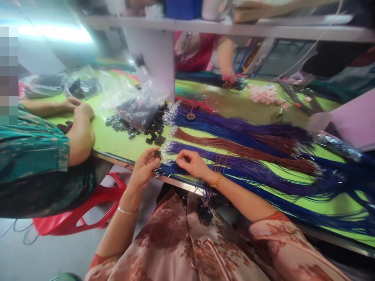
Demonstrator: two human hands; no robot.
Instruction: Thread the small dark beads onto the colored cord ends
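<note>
Between the thumb and fingers of my left hand (144, 166) is a small black connector housing (157, 154), held at the table's front edge. My right hand (191, 164) is a little to the right, thumb and fingertips pinched together over the blue wires (249, 179); what it grips, perhaps a wire, is too small to make out. Bundles of purple wires (202, 152) and brown wires (222, 146) lie across the table, with silvery terminal ends (170, 115) pointing left. Several more black connector housings (156, 130) are piled just beyond my left hand.
Grey connectors (117, 123) and clear plastic bags (134, 105) lie left of the wires. A tape roll (190, 116) rests on the purple bundle. A co-worker's arms (80, 117) are at the left; another person's hand (229, 79) is across the table, below a shelf (205, 25).
</note>
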